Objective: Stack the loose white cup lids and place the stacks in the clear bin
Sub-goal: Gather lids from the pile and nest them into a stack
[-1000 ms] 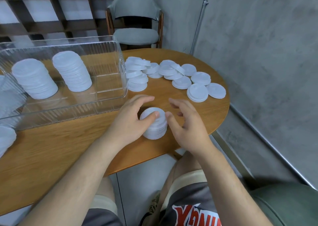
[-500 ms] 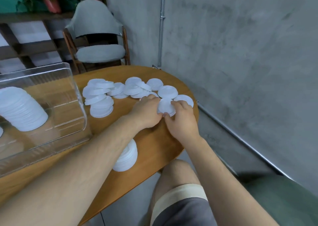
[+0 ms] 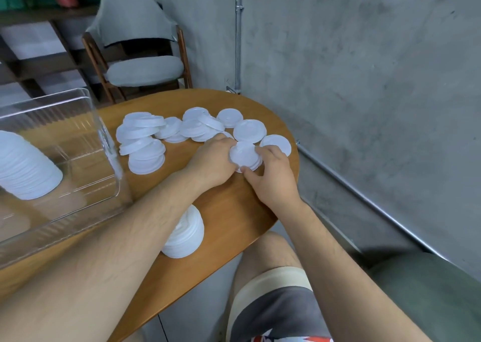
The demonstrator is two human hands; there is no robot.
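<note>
Loose white cup lids point(image 3: 166, 131) lie scattered on the far part of the round wooden table point(image 3: 229, 211). My left hand point(image 3: 210, 162) and my right hand point(image 3: 273, 175) both grip a small stack of lids point(image 3: 244, 155) near the table's right edge. A taller stack of lids point(image 3: 187, 235) stands near the front edge, partly hidden under my left forearm. The clear bin point(image 3: 104, 144) sits at the left with a stack of lids point(image 3: 23, 170) lying inside it.
A wooden chair with grey cushions point(image 3: 143, 68) stands behind the table. A concrete wall with a metal pipe point(image 3: 238, 34) runs close along the right. The table's edge drops off just right of my hands.
Both hands left the tall stack near the front edge and reached to the far right lids. They now hold a small stack there. The view swung to the right.
</note>
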